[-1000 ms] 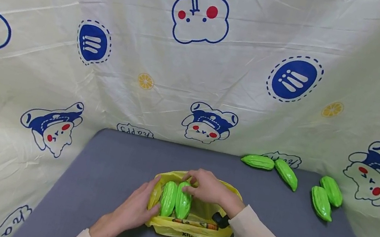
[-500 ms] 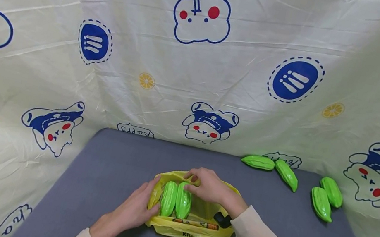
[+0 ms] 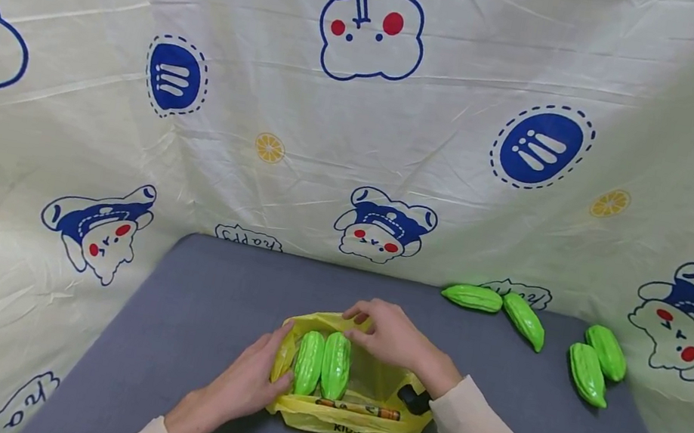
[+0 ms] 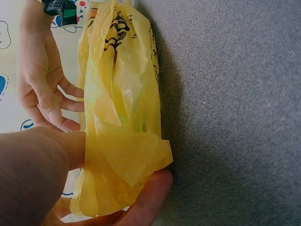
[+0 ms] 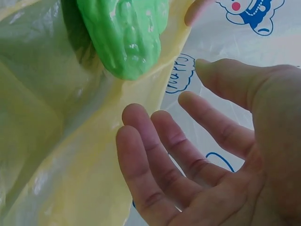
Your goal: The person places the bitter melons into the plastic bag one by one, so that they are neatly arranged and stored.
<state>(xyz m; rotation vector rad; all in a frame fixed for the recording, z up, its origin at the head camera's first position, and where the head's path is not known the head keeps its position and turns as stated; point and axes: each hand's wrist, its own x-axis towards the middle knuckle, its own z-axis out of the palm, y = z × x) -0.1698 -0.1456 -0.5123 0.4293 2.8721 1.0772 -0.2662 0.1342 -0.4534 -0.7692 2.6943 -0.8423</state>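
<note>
A yellow plastic bag [image 3: 346, 425] lies with its mouth open in the head view. Two glossy green bitter melons [image 3: 335, 368] lie side by side in its left part. My left hand [image 3: 247, 376] grips the bag's left side, thumb over the rim and fingers around the outside, as the left wrist view shows the crumpled plastic [image 4: 122, 155] between them. Over the bag's back rim hovers my right hand [image 3: 392, 337], its fingers relaxed and spread with nothing between them. In the right wrist view, one bitter melon's end [image 5: 129, 47] appears beyond those fingers [image 5: 141, 165].
Toward the back right of the grey table [image 3: 225, 288] lie two more bitter melons [image 3: 522, 320], end to end. Another pair [image 3: 588, 374] rests near the right edge. A patterned curtain [image 3: 239, 76] hangs behind the table. Dark wrist cameras [image 3: 415, 399] sit on the wrists.
My right hand has come off the right-hand bitter melon in the bag and moved slightly up and right. The left hand keeps its grip on the bag.
</note>
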